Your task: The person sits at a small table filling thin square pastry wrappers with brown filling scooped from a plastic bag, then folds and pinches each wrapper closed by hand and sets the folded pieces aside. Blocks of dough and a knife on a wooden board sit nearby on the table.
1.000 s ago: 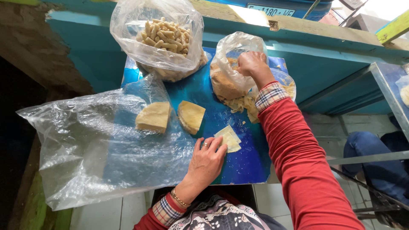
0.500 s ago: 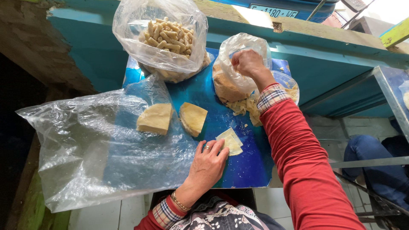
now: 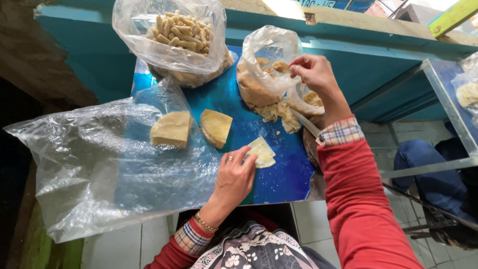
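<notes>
Blue fills most of what I see from the head camera: a blue work board (image 3: pixel 279 174) set against a teal painted ledge (image 3: pixel 348 55), with pale floor tiles below. Across the left of the board spreads a big clear plastic sheet (image 3: pixel 99 169), and on its right edge rest two tan stacks of wrappers (image 3: pixel 172 129), side by side and slightly apart. At the top stands a clear bag of finished rolls (image 3: pixel 174 35), open-mouthed and full. Just right of it sits a smaller clear bag of brown filling (image 3: pixel 259 79), with loose crumbs spilled beside its base. I see my right hand (image 3: pixel 313 72) raised at that bag's mouth, fingertips pinched on a small lump of filling (image 3: pixel 281 66). My left hand (image 3: pixel 234 177) lies low on the board, fingers flat and pressing the near corner of a single pale wrapper (image 3: pixel 261 152), which rests on the bare blue surface near the board's middle.
</notes>
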Demonstrator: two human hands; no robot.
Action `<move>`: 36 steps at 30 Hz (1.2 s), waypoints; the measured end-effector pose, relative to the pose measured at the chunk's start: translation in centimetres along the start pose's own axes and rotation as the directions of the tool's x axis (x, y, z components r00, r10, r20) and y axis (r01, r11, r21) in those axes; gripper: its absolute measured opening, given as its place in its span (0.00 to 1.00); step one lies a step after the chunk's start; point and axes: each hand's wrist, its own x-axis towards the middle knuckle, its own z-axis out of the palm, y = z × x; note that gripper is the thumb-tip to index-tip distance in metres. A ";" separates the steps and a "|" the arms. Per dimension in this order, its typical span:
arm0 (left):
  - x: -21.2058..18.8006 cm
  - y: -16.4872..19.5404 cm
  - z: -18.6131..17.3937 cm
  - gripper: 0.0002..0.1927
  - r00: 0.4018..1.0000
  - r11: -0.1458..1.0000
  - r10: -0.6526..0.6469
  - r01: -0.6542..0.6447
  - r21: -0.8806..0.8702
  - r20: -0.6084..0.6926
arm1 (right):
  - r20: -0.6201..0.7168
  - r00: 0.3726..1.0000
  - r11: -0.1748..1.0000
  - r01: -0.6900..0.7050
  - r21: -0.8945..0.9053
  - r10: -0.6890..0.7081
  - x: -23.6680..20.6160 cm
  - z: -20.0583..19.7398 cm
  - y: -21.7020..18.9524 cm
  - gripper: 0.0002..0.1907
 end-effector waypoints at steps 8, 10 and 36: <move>-0.2 0.0 0.2 0.17 0.996 0.997 -0.074 0.076 0.031 -0.056 | 0.175 0.982 0.988 0.043 0.151 -0.069 -15.5 4.1 -0.7 0.07; -0.1 0.1 0.2 0.21 0.999 0.997 -0.028 0.030 0.074 -0.025 | 0.152 0.986 0.994 0.081 -0.077 -0.069 -18.2 5.5 -1.3 0.07; -0.3 0.0 0.8 0.23 0.990 0.980 0.083 -0.101 0.171 0.110 | 0.108 0.981 0.907 0.191 -0.375 -0.162 -20.1 6.4 -2.3 0.06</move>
